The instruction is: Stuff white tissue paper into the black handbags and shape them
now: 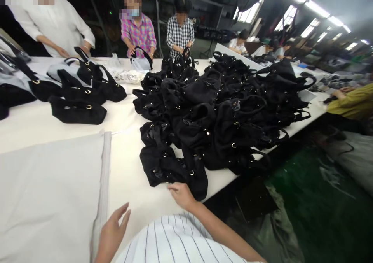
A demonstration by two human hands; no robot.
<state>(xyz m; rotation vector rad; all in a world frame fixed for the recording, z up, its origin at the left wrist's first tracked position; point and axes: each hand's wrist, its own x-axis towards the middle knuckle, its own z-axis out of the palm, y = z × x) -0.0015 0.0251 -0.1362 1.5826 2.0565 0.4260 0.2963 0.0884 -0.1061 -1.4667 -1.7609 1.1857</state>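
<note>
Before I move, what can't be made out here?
Head view: lower layers of the heaped black fabric handbags, hidden by those on top.
Head view: whether the bare right hand touches the nearest black fabric handbag; that spot is blurred.
Head view: the rest of the pale grey flat sheet, cut off by the left edge.

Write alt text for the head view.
Wearer's right hand at the near edge of a big pile of black bags on a white table; the open left hand is beside a flat grey sheet. Three people stand across the table.
</note>
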